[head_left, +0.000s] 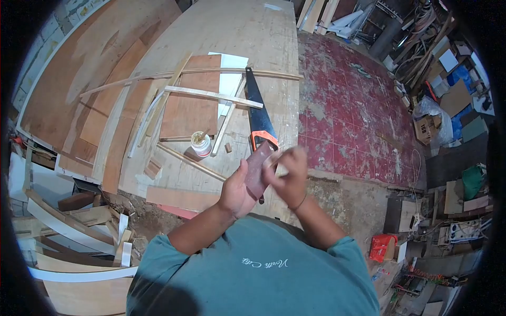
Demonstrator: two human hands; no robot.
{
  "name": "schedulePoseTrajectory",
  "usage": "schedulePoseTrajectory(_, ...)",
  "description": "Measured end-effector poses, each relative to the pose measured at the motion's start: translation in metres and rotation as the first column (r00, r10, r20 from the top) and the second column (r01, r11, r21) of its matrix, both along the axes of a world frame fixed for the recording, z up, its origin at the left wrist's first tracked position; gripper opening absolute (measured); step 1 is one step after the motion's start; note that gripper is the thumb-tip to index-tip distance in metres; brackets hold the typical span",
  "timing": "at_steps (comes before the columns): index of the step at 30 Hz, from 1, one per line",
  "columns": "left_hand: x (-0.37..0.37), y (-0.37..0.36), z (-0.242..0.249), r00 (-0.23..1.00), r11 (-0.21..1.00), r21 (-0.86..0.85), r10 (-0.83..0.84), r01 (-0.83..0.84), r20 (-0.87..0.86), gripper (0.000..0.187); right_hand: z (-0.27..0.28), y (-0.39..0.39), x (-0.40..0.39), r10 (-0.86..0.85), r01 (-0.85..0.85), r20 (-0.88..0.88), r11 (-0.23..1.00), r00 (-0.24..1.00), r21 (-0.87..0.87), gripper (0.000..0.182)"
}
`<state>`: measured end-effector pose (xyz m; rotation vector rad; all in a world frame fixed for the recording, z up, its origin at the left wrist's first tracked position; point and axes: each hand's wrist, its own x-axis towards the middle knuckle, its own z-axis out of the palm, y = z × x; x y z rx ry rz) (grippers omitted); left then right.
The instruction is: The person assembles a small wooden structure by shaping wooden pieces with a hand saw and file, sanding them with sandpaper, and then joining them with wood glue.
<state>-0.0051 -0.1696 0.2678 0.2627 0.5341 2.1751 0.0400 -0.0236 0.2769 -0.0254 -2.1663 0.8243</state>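
Note:
My left hand [236, 190] is wrapped round a flat reddish-brown block [256, 171] in front of my chest. Over the block's upper right part is my right hand [290, 176], blurred, with bent fingers; whether it holds anything small is unclear. Just beyond the hands lies a handsaw [257, 102] with a dark blade and orange handle, the handle's near end partly hidden. Left of it stand an open white jar [201, 145] with a stick in it and a small wood cube [228, 148]. A thin wood strip [213, 97] touches the saw blade.
The wooden worktable [237, 31] carries a brown panel [195, 100], a white sheet [227, 79] and several strips. Large curved plywood [79, 73] stretches along the left. Red tiled floor [348, 110] lies at right, with piled boards, a cardboard box [426, 130] and a red bag [380, 247].

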Motion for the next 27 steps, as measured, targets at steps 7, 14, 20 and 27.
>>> schedulePoseTrajectory(7, 0.003, -0.010, 0.008, 1.000, 0.997, -0.072, 0.001, 0.000, 0.013, 0.059, 0.005, 0.042, -0.016, -0.086, 0.087, -0.021, 0.995, 0.996, 0.058, 0.019)
schedulePoseTrajectory(14, -0.003, -0.004, -0.005, 0.984, 0.986, -0.120, 0.100, -0.118, -0.145, 0.057, 0.028, 0.007, 0.011, 0.146, -0.154, 0.132, 0.987, 0.981, 0.053, 0.029)
schedulePoseTrajectory(20, 0.004, -0.003, -0.001, 0.988, 0.982, -0.152, 0.094, -0.112, -0.122, 0.061, 0.009, -0.019, 0.013, 0.080, -0.080, 0.005, 0.997, 0.997, -0.021, 0.029)
schedulePoseTrajectory(27, -0.005, -0.008, -0.003, 0.994, 0.994, -0.105, 0.001, -0.012, -0.107, 0.062, 0.011, -0.007, 0.007, 0.036, -0.036, -0.001, 0.999, 0.999, 0.036, 0.020)
